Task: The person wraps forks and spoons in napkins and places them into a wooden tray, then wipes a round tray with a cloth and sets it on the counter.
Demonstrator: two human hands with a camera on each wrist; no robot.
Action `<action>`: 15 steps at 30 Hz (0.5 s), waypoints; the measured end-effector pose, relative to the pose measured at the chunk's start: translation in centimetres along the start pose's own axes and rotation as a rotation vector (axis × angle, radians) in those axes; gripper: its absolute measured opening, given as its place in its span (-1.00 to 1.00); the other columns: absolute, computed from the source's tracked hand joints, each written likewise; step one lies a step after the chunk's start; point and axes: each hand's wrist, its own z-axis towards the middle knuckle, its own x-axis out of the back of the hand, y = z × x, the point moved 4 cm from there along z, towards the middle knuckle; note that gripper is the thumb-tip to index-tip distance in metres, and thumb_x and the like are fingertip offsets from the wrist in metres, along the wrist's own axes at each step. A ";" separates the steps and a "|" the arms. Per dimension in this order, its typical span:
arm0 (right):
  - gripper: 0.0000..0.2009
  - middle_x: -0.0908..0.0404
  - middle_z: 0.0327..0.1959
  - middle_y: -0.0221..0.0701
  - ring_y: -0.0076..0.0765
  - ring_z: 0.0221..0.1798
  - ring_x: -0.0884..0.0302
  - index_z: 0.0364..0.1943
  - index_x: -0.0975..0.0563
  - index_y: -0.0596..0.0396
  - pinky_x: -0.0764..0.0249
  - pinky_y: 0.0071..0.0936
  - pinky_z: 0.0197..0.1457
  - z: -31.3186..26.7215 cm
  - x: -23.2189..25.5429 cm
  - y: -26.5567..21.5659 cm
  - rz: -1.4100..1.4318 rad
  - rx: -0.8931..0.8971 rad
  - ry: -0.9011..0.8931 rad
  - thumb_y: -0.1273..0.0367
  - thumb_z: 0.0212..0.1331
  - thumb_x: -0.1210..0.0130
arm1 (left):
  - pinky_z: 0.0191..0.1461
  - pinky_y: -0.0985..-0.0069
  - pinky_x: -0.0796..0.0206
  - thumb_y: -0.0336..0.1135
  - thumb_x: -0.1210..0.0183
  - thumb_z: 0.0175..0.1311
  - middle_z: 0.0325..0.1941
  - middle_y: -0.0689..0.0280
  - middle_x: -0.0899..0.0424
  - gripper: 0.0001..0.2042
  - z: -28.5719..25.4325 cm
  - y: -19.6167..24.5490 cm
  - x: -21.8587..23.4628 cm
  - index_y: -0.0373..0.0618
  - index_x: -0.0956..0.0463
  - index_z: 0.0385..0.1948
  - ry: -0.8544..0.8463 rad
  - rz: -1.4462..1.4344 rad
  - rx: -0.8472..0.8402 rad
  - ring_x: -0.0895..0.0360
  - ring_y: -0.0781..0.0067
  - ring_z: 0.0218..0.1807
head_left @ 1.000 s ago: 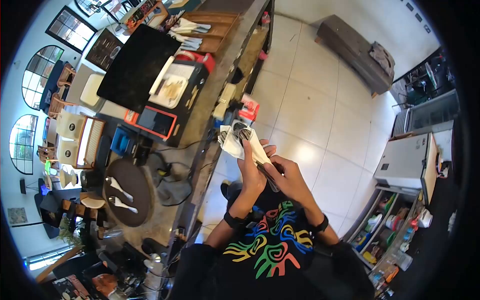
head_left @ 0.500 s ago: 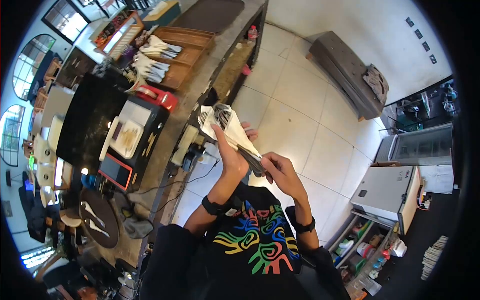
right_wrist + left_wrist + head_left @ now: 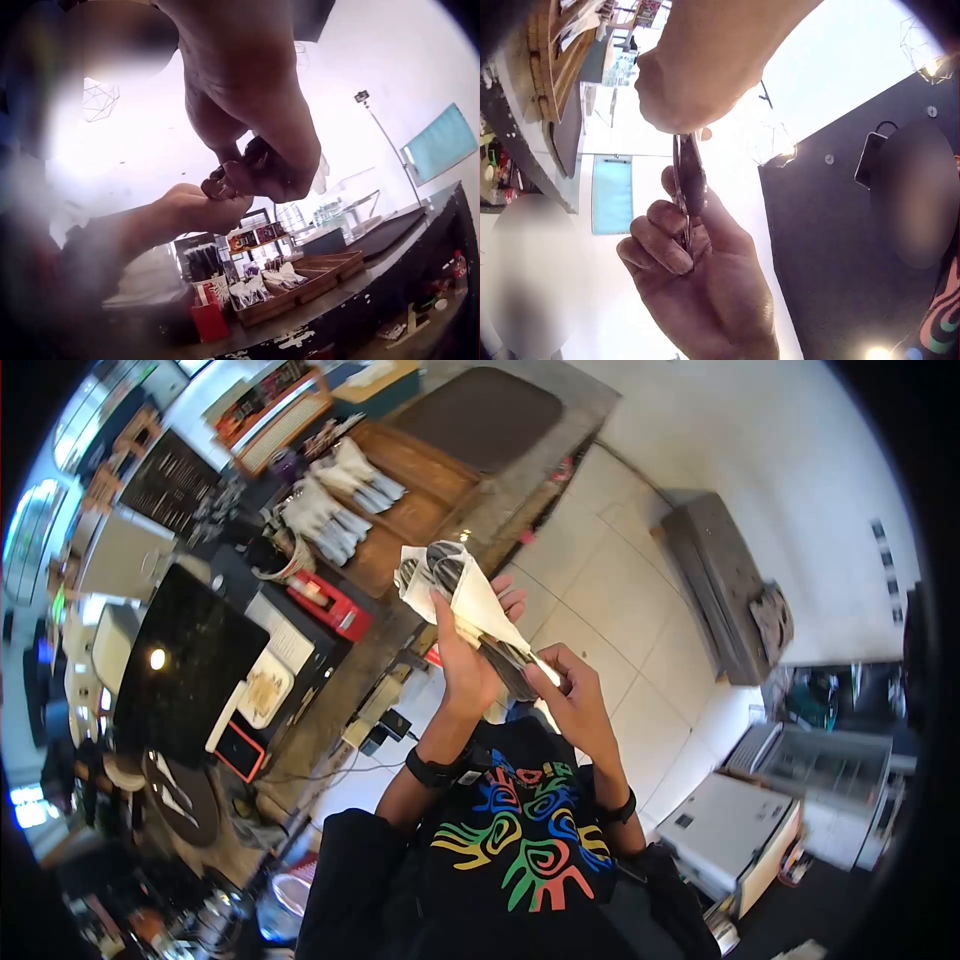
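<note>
A: Let us begin with the head view. Where is the cutlery bundle (image 3: 470,607)?

B: It is in the air, between the two hands. The left hand (image 3: 463,672) holds it around the white napkin (image 3: 487,615), with the thumb along the near side. The right hand (image 3: 578,702) pinches the metal handles (image 3: 508,672) at the lower end.

A: Why do they hold it at two places?

B: In my opinion, the left hand carries the weight and presses the napkin together, while the right hand holds the handles in one line. The rounded heads (image 3: 445,565), which look like spoons, are at the upper end. The napkin goes around them, maybe so that no finger touches the eating part.

A: And the wooden tray (image 3: 430,468) on the surface (image 3: 590,405)?

B: Other wrapped sets (image 3: 325,520) lie in it, with their handles toward the person's side. I suppose this makes them easy to take.

A: What does the left wrist view add?

B: It shows the right hand with its fingers curled at the handles. The left hand is above; I cannot tell its fingertips there.

A: And the right wrist view?

B: Both hands meet near the metal, which the fingers mostly hide. Below, a red container (image 3: 210,319) stands just beside the tray, probably to have both within reach.
</note>
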 end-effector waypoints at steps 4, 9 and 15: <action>-0.83 -0.52 -0.49 -0.35 -0.44 -0.48 -0.39 -0.30 -0.55 0.21 -0.26 -0.47 -0.32 5.0 -1.4 -2.4 -0.243 0.209 -0.061 0.35 0.22 -0.12 | 0.15 0.40 -0.36 0.27 0.43 0.42 0.14 0.05 -0.48 -0.29 2.2 2.8 1.0 -0.26 -0.23 0.22 0.070 0.006 -0.173 -0.51 0.25 0.01; -0.86 -0.54 -0.43 -0.34 -0.15 -0.37 -0.42 -0.30 -0.57 0.14 -0.25 -0.29 -0.11 11.3 -2.8 -4.1 -0.374 0.625 -0.085 0.36 0.15 -0.14 | 0.10 0.45 -0.40 0.22 0.35 0.44 0.08 0.07 -0.50 -0.35 5.2 5.3 1.7 -0.23 -0.23 0.22 0.216 -0.059 -0.372 -0.51 0.31 -0.02; -0.89 -0.53 -0.53 -0.39 -0.45 -0.45 -0.40 -0.26 -0.54 0.17 -0.29 -0.44 -0.32 20.9 -2.4 -5.7 -0.132 0.432 -0.563 0.41 0.24 -0.09 | -0.08 0.51 -0.32 0.22 0.23 0.41 -0.10 0.15 -0.54 -0.39 10.6 6.9 3.0 -0.24 -0.35 0.06 0.295 -0.068 -0.680 -0.45 0.37 -0.18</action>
